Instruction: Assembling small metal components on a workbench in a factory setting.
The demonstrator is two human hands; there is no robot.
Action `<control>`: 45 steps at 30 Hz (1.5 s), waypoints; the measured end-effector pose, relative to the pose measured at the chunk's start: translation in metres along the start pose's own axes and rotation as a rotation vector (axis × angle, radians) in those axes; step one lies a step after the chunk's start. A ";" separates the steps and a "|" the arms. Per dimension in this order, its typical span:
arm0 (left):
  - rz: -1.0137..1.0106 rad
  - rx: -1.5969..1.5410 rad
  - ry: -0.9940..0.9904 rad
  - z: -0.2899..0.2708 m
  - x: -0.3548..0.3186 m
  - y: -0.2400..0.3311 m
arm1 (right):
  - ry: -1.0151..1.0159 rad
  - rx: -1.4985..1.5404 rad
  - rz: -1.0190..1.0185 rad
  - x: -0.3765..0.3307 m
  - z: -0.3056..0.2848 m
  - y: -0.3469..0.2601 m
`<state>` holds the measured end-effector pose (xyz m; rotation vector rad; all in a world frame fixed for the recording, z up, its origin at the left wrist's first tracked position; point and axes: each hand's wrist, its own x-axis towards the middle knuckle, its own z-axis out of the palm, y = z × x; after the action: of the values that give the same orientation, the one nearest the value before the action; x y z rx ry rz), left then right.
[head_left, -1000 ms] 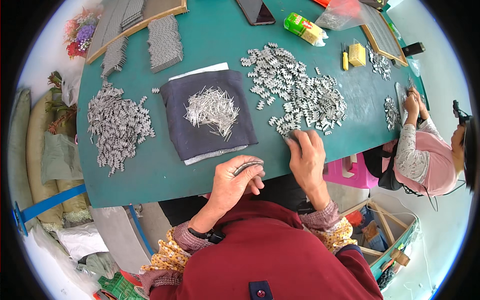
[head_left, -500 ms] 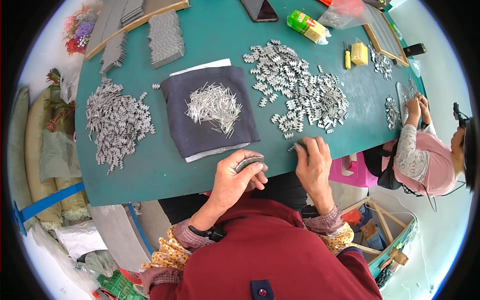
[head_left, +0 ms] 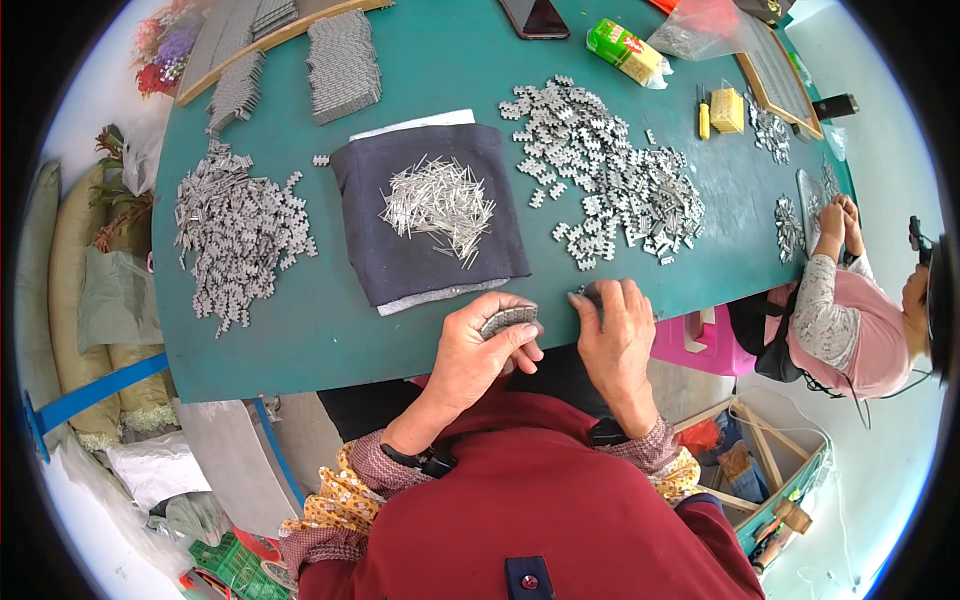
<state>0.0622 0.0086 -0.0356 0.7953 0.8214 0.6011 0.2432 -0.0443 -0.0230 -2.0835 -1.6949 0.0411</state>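
My left hand [head_left: 485, 345] is closed around a short stack of small grey metal pieces [head_left: 508, 319] at the near edge of the green table [head_left: 320, 340]. My right hand [head_left: 613, 330] sits just right of it, fingertips pinching one small metal piece [head_left: 590, 295] on the table edge. Beyond my hands lies a dark cloth [head_left: 430, 215] with a heap of thin metal pins [head_left: 440, 205]. A wide spread of loose grey notched pieces [head_left: 610, 180] lies to the right of the cloth.
Another heap of grey pieces [head_left: 235, 230] lies at the table's left, with stacked rows [head_left: 340, 65] behind it. A phone [head_left: 535, 15], a green-yellow packet [head_left: 625, 50] and a yellow block [head_left: 727, 110] sit at the far side. Another person [head_left: 850, 320] works at the right end.
My right hand has drawn back from the pile of loose pieces to the table's near edge, close to my left hand. The left hand keeps its stack and has barely moved.
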 end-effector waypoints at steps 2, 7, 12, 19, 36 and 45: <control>0.033 0.019 0.004 0.001 0.000 -0.001 | -0.018 0.043 0.023 -0.002 0.002 -0.002; -0.016 0.026 0.023 0.007 -0.001 0.007 | -0.048 0.223 0.020 -0.005 0.001 -0.004; 0.029 0.057 0.054 0.010 -0.004 0.001 | -0.153 0.605 -0.030 -0.008 -0.009 -0.018; 0.026 0.072 0.050 0.007 -0.005 0.000 | -0.152 0.673 -0.053 -0.011 -0.003 -0.021; 0.135 0.058 0.146 -0.012 -0.018 0.016 | -0.164 0.719 -0.142 0.013 0.000 -0.046; 0.281 -0.062 0.348 -0.055 -0.038 0.035 | 0.052 0.150 -0.257 0.049 0.036 -0.078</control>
<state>-0.0098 0.0215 -0.0157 0.7657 1.0096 1.0308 0.1722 0.0243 -0.0144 -1.7321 -1.8538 0.0324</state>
